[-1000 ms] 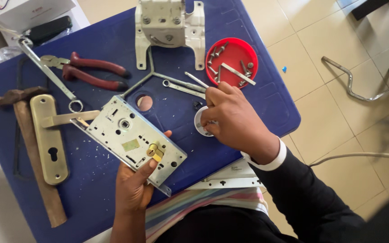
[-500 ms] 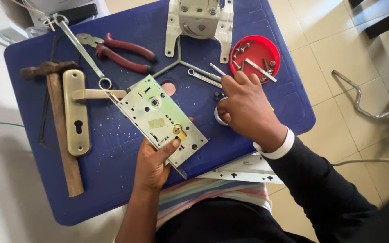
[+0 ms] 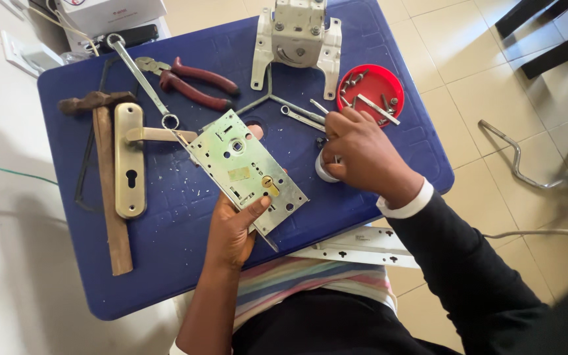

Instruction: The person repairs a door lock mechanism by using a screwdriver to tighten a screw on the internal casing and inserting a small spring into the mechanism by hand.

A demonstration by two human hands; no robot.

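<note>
- Blue plastic table (image 3: 165, 263) fills most of the head view, flecked with white paint spots.
- Left hand (image 3: 235, 227) grips the lower edge of a silver mortise lock case (image 3: 244, 171), thumb pressed on its face, fingers wrapped underneath; case sits tilted, its long axis running diagonally from upper left to lower right, near the table's middle.
- A small brass piece (image 3: 269, 184) shows on the lock case face, just above the thumb.
- Right hand (image 3: 363, 154) is curled, fingers closed around a small white round part (image 3: 323, 172) resting on the table right of the lock case; what else the fingertips pinch can't be told.
- Red round dish (image 3: 371, 89) holding screws and small metal bits sits just beyond the right hand.
- White metal bracket (image 3: 297, 39) stands at the far edge of the table.
- Red-handled pliers (image 3: 195, 82) lie upper left, next to a long spanner (image 3: 141, 75).
- Brass door handle plate (image 3: 129, 161) lies flat on the left side, keyhole visible; a wooden-handled hammer (image 3: 110, 177) lies just left of it, touching or nearly so.
- White metal strip (image 3: 363, 246) with holes rests at the near table edge, over the person's lap.
- Bent metal rod (image 3: 514, 158) lies on the tile floor to the right.
</note>
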